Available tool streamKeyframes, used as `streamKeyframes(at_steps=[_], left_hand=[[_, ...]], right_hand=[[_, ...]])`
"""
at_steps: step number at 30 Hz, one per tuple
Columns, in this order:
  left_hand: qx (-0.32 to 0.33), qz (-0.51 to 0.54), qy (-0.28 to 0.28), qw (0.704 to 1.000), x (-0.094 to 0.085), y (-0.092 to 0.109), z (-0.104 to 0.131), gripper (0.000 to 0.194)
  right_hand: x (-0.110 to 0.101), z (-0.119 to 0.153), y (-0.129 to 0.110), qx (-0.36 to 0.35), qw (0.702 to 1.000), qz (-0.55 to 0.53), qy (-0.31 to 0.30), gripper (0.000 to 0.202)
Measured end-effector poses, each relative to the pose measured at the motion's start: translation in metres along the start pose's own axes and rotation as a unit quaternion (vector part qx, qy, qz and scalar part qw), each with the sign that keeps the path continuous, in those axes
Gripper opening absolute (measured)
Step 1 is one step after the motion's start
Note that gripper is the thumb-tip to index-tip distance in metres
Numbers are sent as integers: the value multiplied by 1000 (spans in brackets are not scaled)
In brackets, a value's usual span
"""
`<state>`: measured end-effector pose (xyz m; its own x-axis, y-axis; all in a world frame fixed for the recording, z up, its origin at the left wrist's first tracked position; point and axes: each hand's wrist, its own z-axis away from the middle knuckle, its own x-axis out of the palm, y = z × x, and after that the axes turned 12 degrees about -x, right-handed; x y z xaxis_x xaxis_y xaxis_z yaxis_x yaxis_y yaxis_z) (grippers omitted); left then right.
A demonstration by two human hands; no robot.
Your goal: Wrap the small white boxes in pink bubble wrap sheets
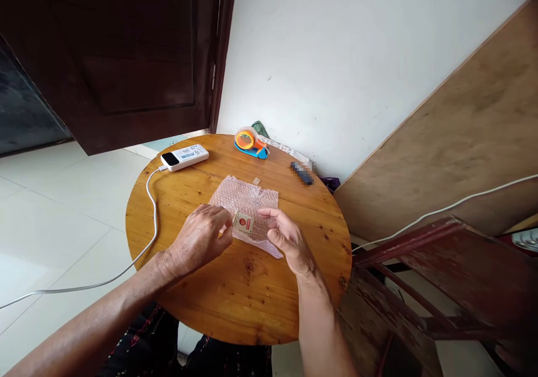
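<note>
A pinkish sheet of bubble wrap lies flat on the round wooden table. On the wrap rests a small pale box with a red label. Just left of the box is my left hand, its fingers curled and pinched together; whatever they may hold is too small to make out. My right hand hovers at the right edge of the wrap with its thumb and fingers apart and nothing between them.
A white power bank with a cable sits at the back left. An orange and blue tape dispenser stands at the back, and a dark blurred object lies at the back right. A dark red wooden chair is beside the table.
</note>
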<state>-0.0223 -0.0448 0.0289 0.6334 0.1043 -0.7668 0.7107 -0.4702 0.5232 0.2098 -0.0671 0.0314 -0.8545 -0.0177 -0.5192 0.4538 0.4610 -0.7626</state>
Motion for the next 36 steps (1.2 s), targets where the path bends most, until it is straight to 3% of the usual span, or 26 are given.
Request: streamKeyframes(at_steps=[4,9,12,15,20,24,28,31,36], left_hand=[[-34,-42,-26,998,6,0,-20,14],[-64,3,-47,997,5,-3,-24,12],[-56,71,-72,993,0,-9,-22,26],[-48,69,-91,992,-3,-16,-21,44],[-49,94,-102,989,-1,-18,-21,2],[-52,171,-103,979,4,-11,-21,14],[-111,249,-121,955,13,-6,-20,13],[-117,292,-125,941,18,-7,-18,11],[-103,281,-86,950,24,-11,-16,19]], right_hand=[[3,0,-2,3,999,-32,-35,50],[18,-2,2,-18,999,20,33,3],[23,-3,2,-14,999,15,42,7],[24,-4,0,10,999,-1,41,8],[22,-5,-2,36,998,-25,45,10],[22,-5,-4,44,998,-30,46,11],[22,-4,-4,53,997,-31,48,11],[24,-3,-4,66,996,-34,45,11],[26,-2,-6,56,997,-29,48,11]])
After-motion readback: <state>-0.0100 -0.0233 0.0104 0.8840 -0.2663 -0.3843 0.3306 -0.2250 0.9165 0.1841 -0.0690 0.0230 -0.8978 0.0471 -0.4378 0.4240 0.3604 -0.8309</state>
